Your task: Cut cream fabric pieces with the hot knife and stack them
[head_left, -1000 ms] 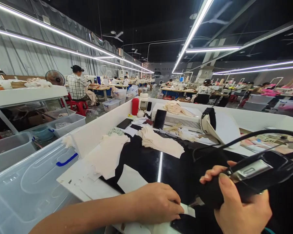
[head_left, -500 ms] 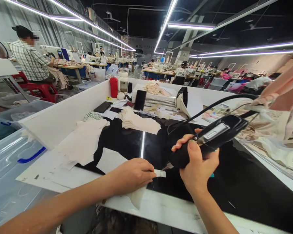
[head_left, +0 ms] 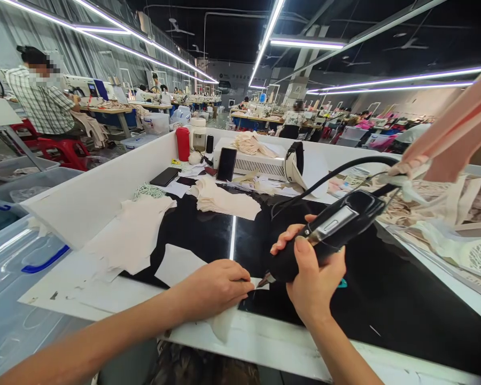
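Observation:
My right hand (head_left: 315, 283) is wrapped round a black corded power tool (head_left: 344, 222) with a narrow pointed metal tip. The tip slants down onto the end of a pale fabric piece (head_left: 265, 285), just beside my left fingertips. With its fingers pressed together, my left hand (head_left: 214, 289) holds that piece down on the black board (head_left: 208, 235); most of the piece lies hidden under the hand. More pale cloth (head_left: 221, 325) hangs at the table's front edge below my left hand. A white sheet (head_left: 179, 262) lies behind my left wrist.
Stacks of pale cut cloth lie on the left (head_left: 138, 230) and at the back (head_left: 224, 198). A phone (head_left: 226, 164), a red bottle (head_left: 182, 143) and a white vented box (head_left: 260, 160) stand behind. The tool's cable (head_left: 324, 176) arches to the right, near hanging pink cloth (head_left: 452, 133).
The tool and my right hand have shifted left, bringing the tip close to my left fingertips. My left hand stays almost in place. The whole view has shifted slightly.

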Action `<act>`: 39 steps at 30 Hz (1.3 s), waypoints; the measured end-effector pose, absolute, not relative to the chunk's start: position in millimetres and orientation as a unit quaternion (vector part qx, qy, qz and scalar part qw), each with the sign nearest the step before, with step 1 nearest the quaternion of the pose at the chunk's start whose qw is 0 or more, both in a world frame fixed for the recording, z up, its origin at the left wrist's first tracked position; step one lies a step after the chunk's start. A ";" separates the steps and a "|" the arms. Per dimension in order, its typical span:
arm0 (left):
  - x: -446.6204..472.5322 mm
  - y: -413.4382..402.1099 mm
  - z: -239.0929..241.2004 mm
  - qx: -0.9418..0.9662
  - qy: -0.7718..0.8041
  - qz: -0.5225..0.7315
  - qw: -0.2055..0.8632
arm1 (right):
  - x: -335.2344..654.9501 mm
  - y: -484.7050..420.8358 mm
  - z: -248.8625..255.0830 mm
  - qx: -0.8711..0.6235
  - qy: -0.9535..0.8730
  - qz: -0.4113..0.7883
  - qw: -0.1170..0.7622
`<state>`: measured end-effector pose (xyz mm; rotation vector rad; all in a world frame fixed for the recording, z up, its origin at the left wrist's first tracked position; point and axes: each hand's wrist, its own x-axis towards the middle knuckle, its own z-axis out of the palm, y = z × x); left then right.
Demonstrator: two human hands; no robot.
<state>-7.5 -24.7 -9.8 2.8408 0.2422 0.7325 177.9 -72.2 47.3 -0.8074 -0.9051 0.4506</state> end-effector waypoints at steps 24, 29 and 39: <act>-6.6 -25.6 -9.3 0.961 0.074 0.255 0.075 | 186.2 -75.3 49.3 -0.406 -0.422 0.181 0.790; -7.9 -37.1 -5.5 0.960 0.099 0.260 0.041 | 185.5 -78.0 47.8 -0.400 -0.417 0.175 0.797; -13.6 -53.1 -13.9 0.959 0.187 0.210 0.034 | 177.6 -90.5 51.6 -0.421 -0.387 0.155 0.806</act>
